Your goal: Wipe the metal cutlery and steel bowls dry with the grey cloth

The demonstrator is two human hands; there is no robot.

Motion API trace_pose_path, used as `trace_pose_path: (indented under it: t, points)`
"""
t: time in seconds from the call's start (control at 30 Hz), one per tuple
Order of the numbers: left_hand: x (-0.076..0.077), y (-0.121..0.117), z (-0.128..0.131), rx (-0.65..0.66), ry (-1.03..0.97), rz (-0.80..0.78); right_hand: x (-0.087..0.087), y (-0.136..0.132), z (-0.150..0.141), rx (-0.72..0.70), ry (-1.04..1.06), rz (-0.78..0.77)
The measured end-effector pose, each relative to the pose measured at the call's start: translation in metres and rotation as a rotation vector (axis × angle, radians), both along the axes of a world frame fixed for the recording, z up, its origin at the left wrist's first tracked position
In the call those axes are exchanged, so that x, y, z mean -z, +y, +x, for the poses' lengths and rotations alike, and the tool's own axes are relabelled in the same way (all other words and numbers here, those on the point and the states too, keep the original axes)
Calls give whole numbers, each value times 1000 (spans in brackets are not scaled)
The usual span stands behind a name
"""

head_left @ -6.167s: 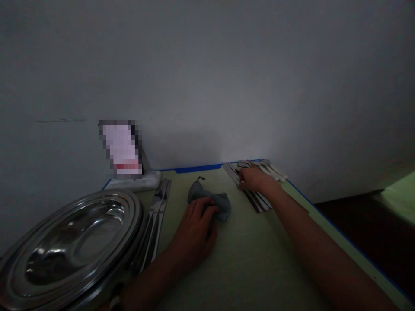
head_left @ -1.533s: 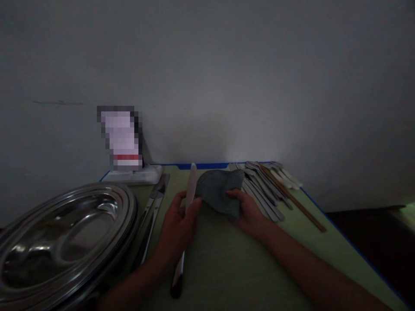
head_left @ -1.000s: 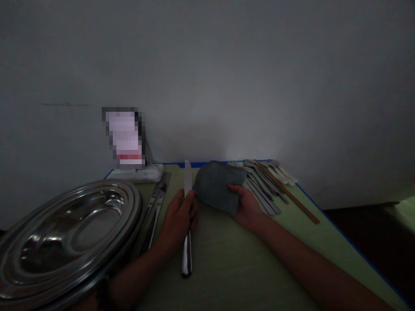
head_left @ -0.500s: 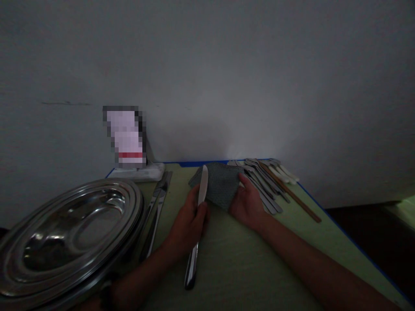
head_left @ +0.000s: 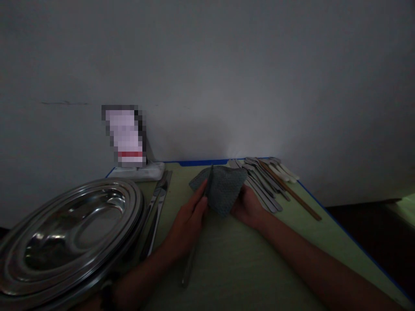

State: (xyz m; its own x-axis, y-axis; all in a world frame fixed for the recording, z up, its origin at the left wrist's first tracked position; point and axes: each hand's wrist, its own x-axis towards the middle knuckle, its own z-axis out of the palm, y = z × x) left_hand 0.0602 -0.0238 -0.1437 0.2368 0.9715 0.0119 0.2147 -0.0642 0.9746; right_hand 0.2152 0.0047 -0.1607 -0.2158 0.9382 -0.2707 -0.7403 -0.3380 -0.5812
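Observation:
My left hand is closed around the middle of a metal table knife, its blade pointing away from me and turned edge-on. Behind the blade hangs a grey-green cloth, spread out with one corner drooping. My right hand grips the cloth from its right side, the fingers partly hidden behind it. The blade lies against or just in front of the cloth; I cannot tell whether they touch.
Stacked oval steel dishes fill the left, with table knives beside them. A blurred-out screen stands on a white base. At the right lie several spoons and forks, wooden chopsticks and white-handled cutlery.
The knife has turned in my left hand from showing its broad blade to standing edge-on. My right hand and the cloth have shifted slightly, the cloth's lower corner now hanging lower.

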Motion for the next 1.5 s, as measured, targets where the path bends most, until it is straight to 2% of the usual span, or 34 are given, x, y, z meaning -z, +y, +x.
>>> trace_pose_path:
  t: [0.17,0.3,0.43,0.57,0.73,0.87,0.93,1.07,1.13,1.33,1.5]
  points:
    - [-5,0,1,19,-5,35,-2,-3,-2,48,-37,26]
    - [-1,0,1,34,6,-2,-6,-4,-2,16,-19,8]
    - [-2,0,0,78,-4,-17,-6,-6,-2,-38,-52,123]
    - [-5,-1,1,133,73,20,-5,-8,-3,14,-157,198]
    - [-2,-6,1,234,96,21,-7,-5,-5,105,-143,168]
    - [0,-8,-2,338,165,106,-4,3,-4,263,-97,68]
    - [-2,-8,-4,404,201,98,-2,7,-3,309,-81,18]
    - [-7,-9,-9,529,236,18,-3,9,1,348,-93,-72]
    - [-8,-9,-10,558,205,-15,-5,9,3,320,-87,-70]
    - [-1,-8,-9,510,208,41,-6,7,11,287,49,57]
    - [5,-3,-5,413,67,-16,-7,6,9,213,175,68]
